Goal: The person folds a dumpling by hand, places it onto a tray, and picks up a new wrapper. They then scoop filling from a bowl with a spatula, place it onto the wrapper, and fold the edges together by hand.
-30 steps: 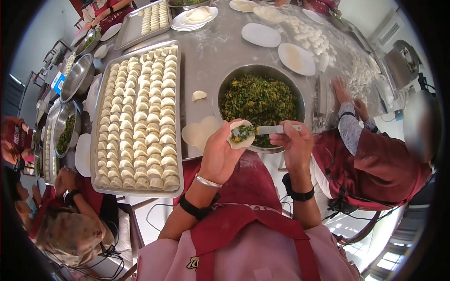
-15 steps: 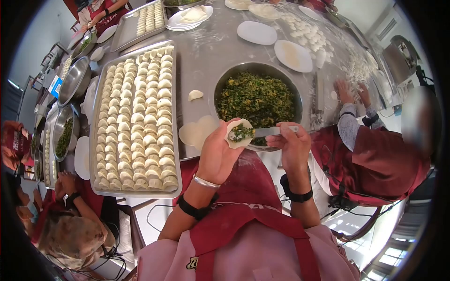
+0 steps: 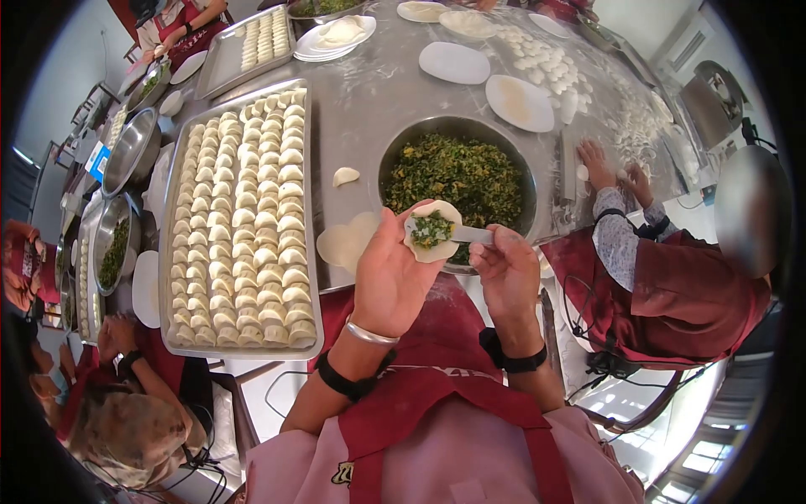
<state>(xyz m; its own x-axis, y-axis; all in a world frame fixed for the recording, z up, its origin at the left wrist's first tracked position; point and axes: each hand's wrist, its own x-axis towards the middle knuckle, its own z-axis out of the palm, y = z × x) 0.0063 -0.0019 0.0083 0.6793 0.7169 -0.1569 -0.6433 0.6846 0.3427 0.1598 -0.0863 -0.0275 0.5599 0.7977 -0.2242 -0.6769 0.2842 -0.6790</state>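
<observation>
A round dumpling wrapper (image 3: 447,216) lies across the fingers of my left hand (image 3: 388,281), which is curled round it from below. Chopped green filling (image 3: 433,228) sits in the wrapper's middle. My right hand (image 3: 509,270) pinches the handle of a flat metal filling spatula (image 3: 474,235), whose tip rests on that filling. Just beyond both hands stands a steel bowl (image 3: 530,172) of green and yellow filling (image 3: 453,172). Left of my left hand, several flat wrappers (image 3: 346,241) overlap on the table, with one folded dumpling (image 3: 345,175) behind them.
A large metal tray (image 3: 311,239) with rows of folded dumplings (image 3: 245,214) stands at my left. White plates (image 3: 454,63) and floury dough pieces (image 3: 546,63) lie farther back. A co-worker's hands (image 3: 596,164) work at the right; other people sit at the left.
My right hand has moved slightly left and lower, bringing the spatula farther over the wrapper. The wrapper is tilted up more toward me. The co-worker's hands at the right have shifted left.
</observation>
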